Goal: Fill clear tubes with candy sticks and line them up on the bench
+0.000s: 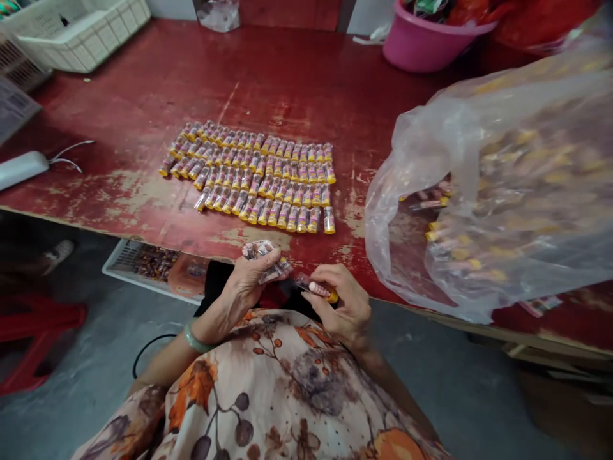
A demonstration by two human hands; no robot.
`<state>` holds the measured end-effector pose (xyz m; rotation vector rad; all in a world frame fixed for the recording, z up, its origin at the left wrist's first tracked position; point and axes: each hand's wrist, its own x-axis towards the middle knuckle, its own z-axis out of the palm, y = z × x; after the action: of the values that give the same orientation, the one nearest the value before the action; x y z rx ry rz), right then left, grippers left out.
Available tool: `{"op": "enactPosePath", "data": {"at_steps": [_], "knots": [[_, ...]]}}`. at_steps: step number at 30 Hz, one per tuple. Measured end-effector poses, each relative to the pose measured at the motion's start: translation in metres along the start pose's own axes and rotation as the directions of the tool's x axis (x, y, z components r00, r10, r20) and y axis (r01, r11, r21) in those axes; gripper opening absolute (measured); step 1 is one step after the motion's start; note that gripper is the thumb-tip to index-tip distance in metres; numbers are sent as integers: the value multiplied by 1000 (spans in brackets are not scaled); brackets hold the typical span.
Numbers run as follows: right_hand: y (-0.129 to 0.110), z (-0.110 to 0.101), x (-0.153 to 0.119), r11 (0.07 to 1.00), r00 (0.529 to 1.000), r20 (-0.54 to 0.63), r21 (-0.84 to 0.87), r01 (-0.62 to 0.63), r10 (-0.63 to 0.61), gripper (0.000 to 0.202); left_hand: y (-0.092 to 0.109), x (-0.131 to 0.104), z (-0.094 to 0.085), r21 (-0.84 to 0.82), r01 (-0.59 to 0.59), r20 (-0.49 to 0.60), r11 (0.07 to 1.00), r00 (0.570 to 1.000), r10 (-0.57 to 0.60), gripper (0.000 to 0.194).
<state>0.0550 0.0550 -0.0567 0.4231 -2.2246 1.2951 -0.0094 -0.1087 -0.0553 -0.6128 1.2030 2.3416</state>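
Observation:
My left hand [246, 279] is closed on a bundle of small printed clear plastic pieces [268, 257], its thumb pressed on top. My right hand [345, 303] pinches a small tube [324, 291] with a yellow end and a pale, pink-patterned body. A piece of clear plastic [302, 281] shows at the tube's left end, between the two hands; I cannot tell whether it is joined to the tube. Beyond my hands, several rows of similar yellow-ended tubes [268, 172] in clear plastic lie on the worn red table [287, 83].
At the right, a large translucent bag [416, 140] full of yellow-ended tubes spreads across the table. A pink tub [426, 38] and a white basket [86, 38] stand at the back. Below the front edge sits a crate [119, 259]; a red stool [38, 319] is at left.

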Motion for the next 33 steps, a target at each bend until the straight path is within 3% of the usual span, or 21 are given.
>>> {"op": "enactPosePath", "data": {"at_steps": [4, 9, 14, 23, 29, 33], "knots": [[-1, 5, 4, 998, 998, 18, -1, 58, -58, 24, 2, -3, 1, -12, 42, 1, 999, 999, -42, 40], [2, 9, 2, 972, 986, 58, -169, 165, -158, 28, 0, -4, -1, -20, 99, 38, 995, 994, -98, 37], [2, 12, -2, 949, 972, 94, -214, 231, -215, 30, -4, -6, 1, -30, -14, 27, 999, 1000, 15, 37], [1, 18, -8, 941, 979, 94, -272, 201, -182, 21, -12, -11, 1, 100, -68, 39, 993, 997, 65, 39], [5, 22, 3, 982, 989, 30, -122, 147, -144, 31, -13, -13, 3, 47, -46, 141, 998, 989, 38, 37], [7, 4, 7, 988, 968, 249, 157, 4, -44, 57, -8, -11, 2, -51, -25, 96, 998, 995, 30, 45]]}}
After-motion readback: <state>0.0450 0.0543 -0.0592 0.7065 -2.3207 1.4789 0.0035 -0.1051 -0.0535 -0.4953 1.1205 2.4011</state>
